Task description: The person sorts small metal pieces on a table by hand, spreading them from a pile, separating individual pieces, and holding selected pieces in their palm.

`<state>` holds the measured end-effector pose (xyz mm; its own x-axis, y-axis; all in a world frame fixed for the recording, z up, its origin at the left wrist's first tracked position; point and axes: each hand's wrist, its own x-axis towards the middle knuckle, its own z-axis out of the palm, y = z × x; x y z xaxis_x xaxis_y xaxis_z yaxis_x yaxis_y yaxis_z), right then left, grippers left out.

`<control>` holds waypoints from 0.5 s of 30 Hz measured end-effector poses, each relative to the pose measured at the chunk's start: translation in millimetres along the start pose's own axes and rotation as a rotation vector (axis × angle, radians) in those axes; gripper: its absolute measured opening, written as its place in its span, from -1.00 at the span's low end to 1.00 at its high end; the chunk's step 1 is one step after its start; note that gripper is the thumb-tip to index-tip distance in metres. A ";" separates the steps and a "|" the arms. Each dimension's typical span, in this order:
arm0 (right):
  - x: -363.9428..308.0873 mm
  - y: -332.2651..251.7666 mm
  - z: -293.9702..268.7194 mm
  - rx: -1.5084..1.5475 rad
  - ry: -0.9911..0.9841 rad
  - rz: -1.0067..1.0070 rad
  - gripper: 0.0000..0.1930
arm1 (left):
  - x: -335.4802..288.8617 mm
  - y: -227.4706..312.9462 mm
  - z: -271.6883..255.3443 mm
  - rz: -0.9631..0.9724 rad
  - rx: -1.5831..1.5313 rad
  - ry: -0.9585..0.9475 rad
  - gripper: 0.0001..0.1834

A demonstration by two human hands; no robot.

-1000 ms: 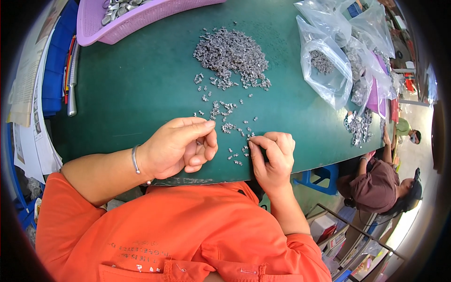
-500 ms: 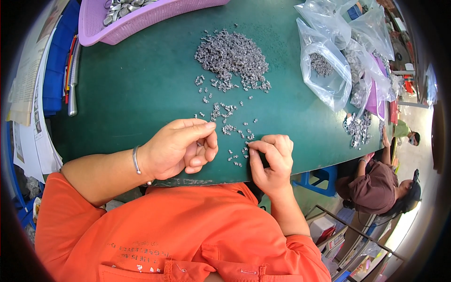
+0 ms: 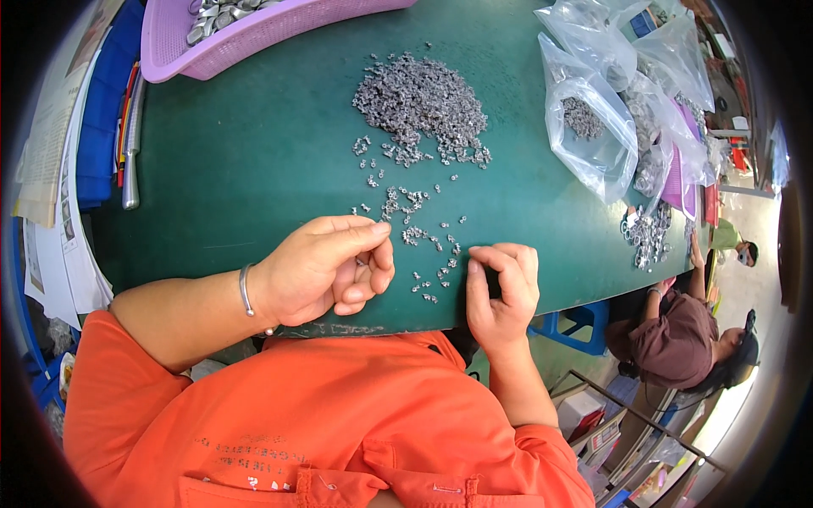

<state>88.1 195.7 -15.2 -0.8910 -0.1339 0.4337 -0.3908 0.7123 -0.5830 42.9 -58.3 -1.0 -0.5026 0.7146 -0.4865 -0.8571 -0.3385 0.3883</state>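
One mound of tiny, dull-grey, looped metal parts [image 3: 421, 108] lies on one green table [image 3: 246, 161]; on the mound's near side, left hand [image 3: 332, 267] and right hand [image 3: 506, 292] pinch narrowly, whether on parts I cannot tell.

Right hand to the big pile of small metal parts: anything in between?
Nothing visible blocks it. Between the right hand and the big pile there's green tabletop with a few loose parts; the left hand sits off to the left.

Tiny silvery-grey metal fittings [image 3: 421, 106] lie heaped at the frame's upper centre, loose ones [image 3: 413, 234] scattered down past its middle.
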 end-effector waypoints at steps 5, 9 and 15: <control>7.7 -2.3 3.8 -0.070 -0.039 -0.004 -0.77 | -0.6 -0.4 -1.1 -0.004 -0.017 0.006 -0.63; 4.8 0.6 1.8 -0.055 -0.028 0.008 -0.79 | -0.4 -0.3 -1.3 -0.002 -0.017 0.001 -0.63; 2.1 4.6 0.2 -0.040 0.007 0.029 -0.80 | -0.1 -0.3 -1.6 0.001 -0.027 -0.004 -0.62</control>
<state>84.4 198.5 -17.1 -0.9004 -0.1080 0.4215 -0.3548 0.7430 -0.5675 43.1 -59.3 -2.3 -0.5030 0.7166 -0.4833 -0.8594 -0.3554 0.3675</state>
